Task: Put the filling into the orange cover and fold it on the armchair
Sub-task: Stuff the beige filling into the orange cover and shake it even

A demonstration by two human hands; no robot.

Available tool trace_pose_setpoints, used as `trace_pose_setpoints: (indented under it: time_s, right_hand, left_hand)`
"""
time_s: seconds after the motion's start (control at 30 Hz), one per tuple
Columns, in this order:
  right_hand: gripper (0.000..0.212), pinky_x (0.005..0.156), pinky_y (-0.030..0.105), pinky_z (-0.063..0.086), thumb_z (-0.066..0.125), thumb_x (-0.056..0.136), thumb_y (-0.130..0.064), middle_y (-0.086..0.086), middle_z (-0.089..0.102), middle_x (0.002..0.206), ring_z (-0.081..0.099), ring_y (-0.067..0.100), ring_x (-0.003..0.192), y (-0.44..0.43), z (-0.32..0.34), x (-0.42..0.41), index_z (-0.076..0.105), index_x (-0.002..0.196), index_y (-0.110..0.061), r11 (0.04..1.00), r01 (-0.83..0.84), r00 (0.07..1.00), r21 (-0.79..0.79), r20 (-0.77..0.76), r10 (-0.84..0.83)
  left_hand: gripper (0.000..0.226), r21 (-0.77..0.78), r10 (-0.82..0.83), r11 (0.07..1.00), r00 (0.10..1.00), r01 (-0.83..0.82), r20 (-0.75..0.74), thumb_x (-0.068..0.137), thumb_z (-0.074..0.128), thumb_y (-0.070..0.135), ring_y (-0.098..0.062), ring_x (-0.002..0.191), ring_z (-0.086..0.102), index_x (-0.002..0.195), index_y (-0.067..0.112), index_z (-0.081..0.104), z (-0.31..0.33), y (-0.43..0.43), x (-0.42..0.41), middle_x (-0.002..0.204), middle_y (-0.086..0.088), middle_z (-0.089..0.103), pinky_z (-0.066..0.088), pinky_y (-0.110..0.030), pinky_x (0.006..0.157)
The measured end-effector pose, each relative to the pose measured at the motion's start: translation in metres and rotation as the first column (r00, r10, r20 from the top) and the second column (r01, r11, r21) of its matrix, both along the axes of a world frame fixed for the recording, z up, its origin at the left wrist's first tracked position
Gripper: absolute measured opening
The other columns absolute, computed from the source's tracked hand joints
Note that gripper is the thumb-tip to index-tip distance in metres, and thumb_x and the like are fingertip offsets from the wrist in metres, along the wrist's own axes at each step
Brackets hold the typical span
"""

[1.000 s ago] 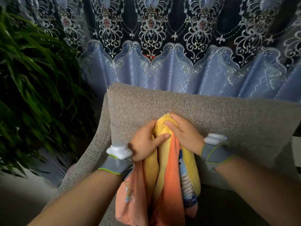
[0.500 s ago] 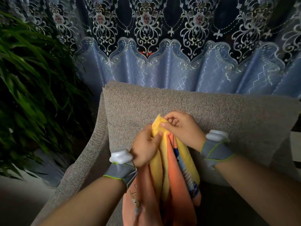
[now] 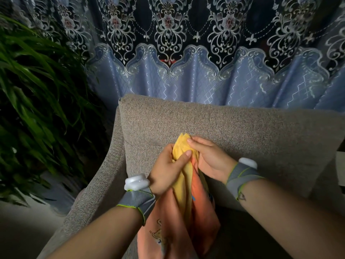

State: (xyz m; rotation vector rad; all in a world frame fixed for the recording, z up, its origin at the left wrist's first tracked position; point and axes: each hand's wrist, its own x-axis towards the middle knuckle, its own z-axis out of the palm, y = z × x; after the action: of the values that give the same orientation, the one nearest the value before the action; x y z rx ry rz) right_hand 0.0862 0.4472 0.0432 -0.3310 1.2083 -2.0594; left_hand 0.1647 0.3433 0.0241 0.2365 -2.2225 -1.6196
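Although printed drawings are seen on the orange cover (image 3: 177, 228) (a small outlined cartoon figure low on its front and blue marks along its right fold), no writing or brand can be read on it. One yellow filling (image 3: 183, 146) is held up in front of the backrest of the armchair (image 3: 242, 128), its pointed top corner standing just above both hands, while its lower part is wrapped by the cover, which hangs down between the forearms. The left hand (image 3: 166, 172) is closed around the bunched fabric from the left, the yellow cloth being pinched between its thumb and curled fingers (image 3: 183, 157). The right hand (image 3: 211, 159) is laid against the same bundle from the right, its fingers pressed together and bent over the upper edge of the filling, with the fingertips touching the yellow cloth near the thumb of the left hand. Two grey wristbands are worn, one on the left wrist (image 3: 137, 200) and one on the right wrist (image 3: 240, 178), each topped by a white block. One patterned curtain (image 3: 205, 62) is hung behind the armchair, and one leafy green plant (image 3: 37, 100) is seen to its left. How far the filling reaches down inside the cover cannot be told.
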Motion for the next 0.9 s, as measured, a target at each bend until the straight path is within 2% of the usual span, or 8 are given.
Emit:
trace_pose_setpoints:
  time_s: [0.17,0.23,0.33,0.47,0.53,0.63,0.77,0.9]
  right_hand:
    - [0.009,0.066,0.022,0.050,0.048,0.091,-0.004,0.010,0.056,0.078,0.054,0.016,0.072,-0.001,0.001,0.001,0.055,0.087,-0.007,0.991,0.053,0.991,0.123,-0.126,-0.037]
    - [0.012,0.068,0.023,0.047,0.050,0.091,-0.005,0.006,0.055,0.078,0.052,0.014,0.073,-0.002,0.001,-0.001,0.055,0.083,-0.012,0.971,0.116,0.959,0.210,-0.280,-0.054]
    - [0.006,0.085,0.030,0.044,0.053,0.091,-0.020,0.003,0.059,0.093,0.055,0.015,0.088,0.003,0.002,-0.002,0.057,0.096,-0.019,0.877,0.265,0.790,0.402,-0.612,0.042]
    - [0.041,0.059,0.036,0.043,0.046,0.093,-0.038,0.023,0.061,0.069,0.055,0.029,0.060,0.014,0.006,-0.004,0.057,0.089,0.001,0.816,0.098,0.749,0.570,-0.582,0.317]
    - [0.041,0.063,0.037,0.044,0.046,0.094,-0.036,0.023,0.064,0.072,0.057,0.026,0.060,0.016,0.008,-0.013,0.057,0.083,0.002,0.761,0.142,0.635,0.633,-0.648,0.420]
    - [0.027,0.064,0.030,0.029,0.043,0.096,-0.028,0.011,0.055,0.075,0.051,0.020,0.072,0.024,0.000,-0.030,0.052,0.079,-0.009,0.637,0.441,0.396,0.632,-0.774,0.494]
    - [0.033,0.065,0.028,0.028,0.039,0.097,-0.028,0.014,0.052,0.078,0.051,0.024,0.077,0.045,-0.021,-0.054,0.056,0.085,-0.003,0.490,0.666,0.519,0.562,-0.821,0.235]
    - [0.042,0.078,0.037,0.040,0.039,0.097,-0.028,0.034,0.060,0.103,0.058,0.041,0.101,0.041,-0.040,-0.050,0.056,0.101,0.011,0.357,0.658,0.667,0.663,-0.733,0.134]
  left_hand:
    - [0.014,-0.084,-0.013,0.996,0.999,0.009,-0.041,0.089,0.058,0.024,0.010,0.058,0.047,0.081,0.029,0.048,-0.004,0.000,0.000,0.068,0.012,0.050,0.037,-0.008,0.060]
    - [0.009,-0.058,-0.030,0.998,0.999,0.027,-0.044,0.085,0.057,0.033,0.010,0.059,0.047,0.081,0.028,0.050,-0.007,0.000,-0.001,0.068,0.012,0.051,0.038,-0.009,0.062]
    - [0.010,0.012,-0.063,0.998,0.997,0.064,-0.046,0.080,0.051,0.037,0.008,0.062,0.047,0.084,0.028,0.053,-0.010,-0.002,-0.003,0.072,0.011,0.054,0.041,-0.017,0.068]
    - [0.013,0.045,-0.138,0.989,0.990,0.139,-0.025,0.079,0.053,0.037,0.001,0.068,0.051,0.087,0.027,0.057,-0.007,-0.010,-0.006,0.076,0.010,0.059,0.044,-0.020,0.070]
    - [0.015,0.034,-0.125,0.992,0.992,0.125,0.006,0.077,0.055,0.038,0.002,0.069,0.053,0.087,0.028,0.058,-0.009,-0.018,-0.009,0.078,0.010,0.061,0.044,-0.020,0.072]
    - [0.022,0.038,-0.004,0.999,0.999,0.002,0.039,0.072,0.065,0.044,0.008,0.064,0.052,0.085,0.029,0.056,-0.016,-0.037,-0.009,0.077,0.010,0.057,0.040,-0.015,0.069]
    - [0.029,-0.024,0.126,0.992,0.975,-0.124,0.185,0.079,0.070,0.030,-0.009,0.062,0.047,0.098,0.016,0.054,-0.033,-0.074,0.002,0.078,0.004,0.051,0.037,-0.012,0.052]
    - [0.021,0.015,0.327,0.943,0.932,-0.333,0.157,0.083,0.066,0.028,-0.015,0.069,0.050,0.090,0.012,0.056,-0.045,-0.083,-0.002,0.076,0.000,0.054,0.038,-0.019,0.060]
